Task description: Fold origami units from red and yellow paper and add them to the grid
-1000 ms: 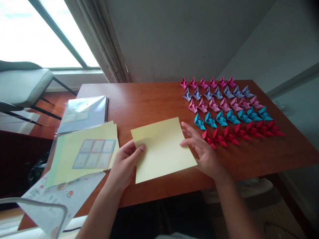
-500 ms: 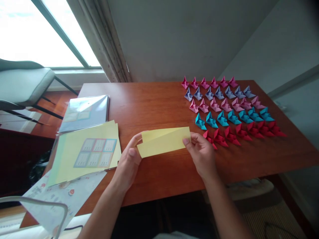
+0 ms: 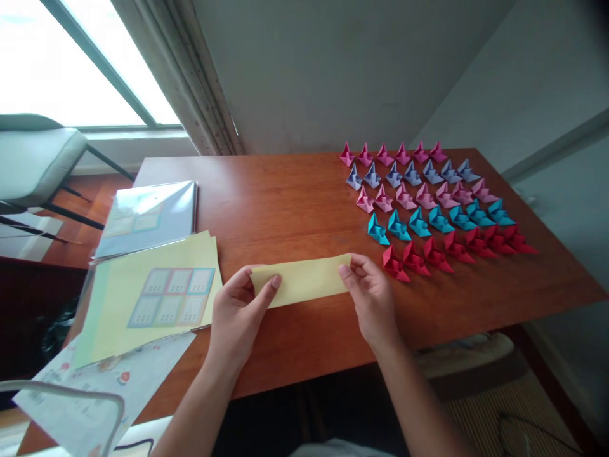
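Between my two hands a folded strip of yellow paper (image 3: 309,279) is held above the table, long side running left to right. My left hand (image 3: 240,308) is closed on its left end, thumb lying on the front face and fingers behind. At the other end, my right hand (image 3: 371,295) pinches the paper near the upper right corner. The paper's edges lie nearly together, and its back is hidden. Right of my hands, folded paper boats stand in rows: red (image 3: 438,254), turquoise (image 3: 419,223), pink (image 3: 405,197), lavender (image 3: 412,173) and magenta (image 3: 384,155).
On the left of the wooden table (image 3: 266,197) lie yellow sheets (image 3: 109,304) in a clear sleeve and a wrapped pack of paper (image 3: 147,212). A patterned white sheet (image 3: 109,387) overhangs the front edge. A chair (image 3: 42,165) stands by the window.
My left thumb has moved onto the front of the paper. The two layers, offset before, now lie almost even. The view has shifted slightly.
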`<action>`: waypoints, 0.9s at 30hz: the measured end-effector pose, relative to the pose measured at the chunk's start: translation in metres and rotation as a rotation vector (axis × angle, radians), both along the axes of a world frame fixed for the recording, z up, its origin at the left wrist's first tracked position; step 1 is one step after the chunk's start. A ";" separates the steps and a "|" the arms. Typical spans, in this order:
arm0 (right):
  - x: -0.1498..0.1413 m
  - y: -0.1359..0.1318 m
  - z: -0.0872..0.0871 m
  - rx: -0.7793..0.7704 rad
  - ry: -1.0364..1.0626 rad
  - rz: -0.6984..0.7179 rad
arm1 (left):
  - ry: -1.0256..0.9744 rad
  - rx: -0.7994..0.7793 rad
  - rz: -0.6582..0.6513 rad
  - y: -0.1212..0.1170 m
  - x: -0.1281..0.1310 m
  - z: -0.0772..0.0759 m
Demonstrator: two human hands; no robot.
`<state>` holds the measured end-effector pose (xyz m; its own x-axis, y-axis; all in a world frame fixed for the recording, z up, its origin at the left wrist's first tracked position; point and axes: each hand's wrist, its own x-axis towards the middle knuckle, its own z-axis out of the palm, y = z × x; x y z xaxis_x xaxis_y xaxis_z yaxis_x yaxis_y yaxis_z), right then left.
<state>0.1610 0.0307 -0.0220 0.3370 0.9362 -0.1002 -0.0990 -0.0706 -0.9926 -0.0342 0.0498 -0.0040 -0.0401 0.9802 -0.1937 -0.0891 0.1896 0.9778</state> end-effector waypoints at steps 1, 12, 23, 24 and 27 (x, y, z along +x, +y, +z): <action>0.000 0.001 0.000 -0.008 -0.025 -0.005 | 0.012 0.002 0.003 0.000 0.000 0.000; 0.005 0.006 -0.007 0.044 -0.065 -0.058 | 0.268 0.052 0.112 0.001 -0.001 0.001; 0.006 0.004 -0.006 0.062 -0.048 -0.051 | 0.293 0.050 0.114 0.001 -0.002 0.000; 0.006 0.005 -0.006 0.066 -0.053 -0.057 | 0.296 0.050 0.114 0.001 -0.002 0.000; 0.005 0.005 -0.005 0.086 -0.072 -0.073 | 0.300 0.055 0.114 0.000 -0.002 0.000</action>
